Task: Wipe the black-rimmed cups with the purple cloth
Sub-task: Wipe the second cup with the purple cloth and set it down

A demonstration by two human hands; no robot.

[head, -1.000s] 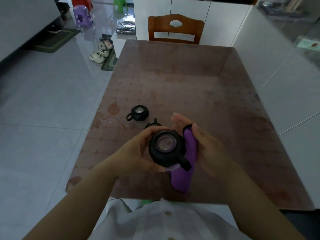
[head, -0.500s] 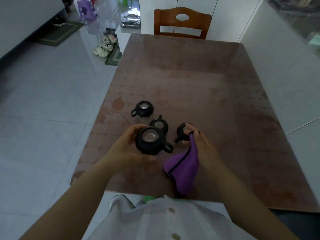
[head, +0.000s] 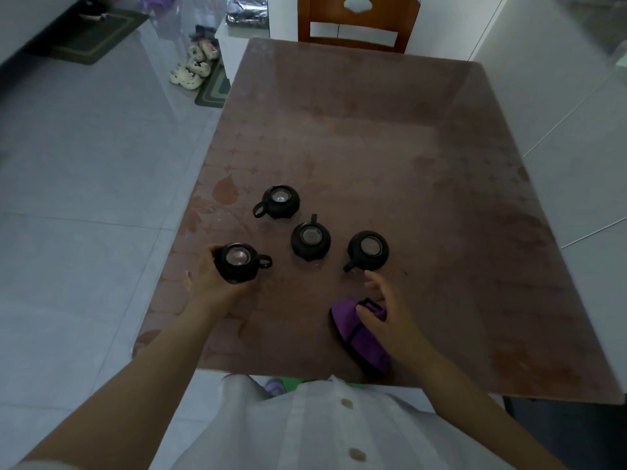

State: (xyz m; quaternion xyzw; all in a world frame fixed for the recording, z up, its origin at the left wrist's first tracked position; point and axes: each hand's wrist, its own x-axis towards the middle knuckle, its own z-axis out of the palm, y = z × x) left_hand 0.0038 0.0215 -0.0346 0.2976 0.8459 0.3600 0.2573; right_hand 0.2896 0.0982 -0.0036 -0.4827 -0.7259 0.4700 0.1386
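While the wiping pauses: four black-rimmed cups stand on the bench (head: 373, 137), none against the cloth.
Left hand (head: 217, 283): fingers wrapped round the near-left cup (head: 236, 262) at the bench's left edge, its handle pointing right; whether the cup's base rests on the bench I cannot tell.
Right hand (head: 390, 313): forefinger stretched loosely toward the right cup (head: 368, 251) without touching it; thumb and palm pinning the purple cloth (head: 359, 337), which lies bunched near the front edge.
Other cups: far-left cup (head: 280, 201) and middle cup (head: 310, 240) stand upright, apart from both hands.
Progress: cannot tell which cups are already wiped; no dirt or wetness is readable in this dim light.
Left to do, as a judgement: likely the right cup next, since the free fingers point that way.
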